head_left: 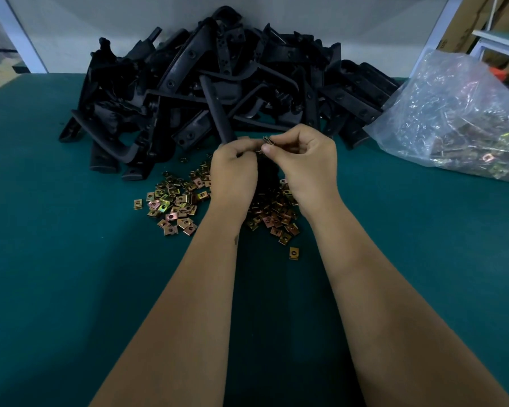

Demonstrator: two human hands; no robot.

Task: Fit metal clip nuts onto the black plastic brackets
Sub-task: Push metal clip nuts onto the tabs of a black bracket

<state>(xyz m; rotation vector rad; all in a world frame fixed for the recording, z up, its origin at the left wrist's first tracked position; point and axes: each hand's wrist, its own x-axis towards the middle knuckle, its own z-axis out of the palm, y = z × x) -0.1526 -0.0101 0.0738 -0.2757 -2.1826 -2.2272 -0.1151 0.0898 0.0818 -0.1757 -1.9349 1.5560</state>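
Your left hand (232,168) grips a black bracket (218,113) upright above the loose nuts (174,201) on the tabletop (71,274), steadying it while your right hand (303,160) pinches what looks like a clip nut (268,141) at its edge.

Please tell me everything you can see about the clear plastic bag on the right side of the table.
The clear plastic bag lies on the green table at the far right, beside the pile of black brackets. It is thin, transparent, crinkled film that catches the light. It slumps rather than stands, with its bulk running out of the picture to the right. Inside it are many small metal clip nuts, brass-coloured and silvery, heaped mostly low on its near side. Neither hand touches it. Whether its mouth is open cannot be told.
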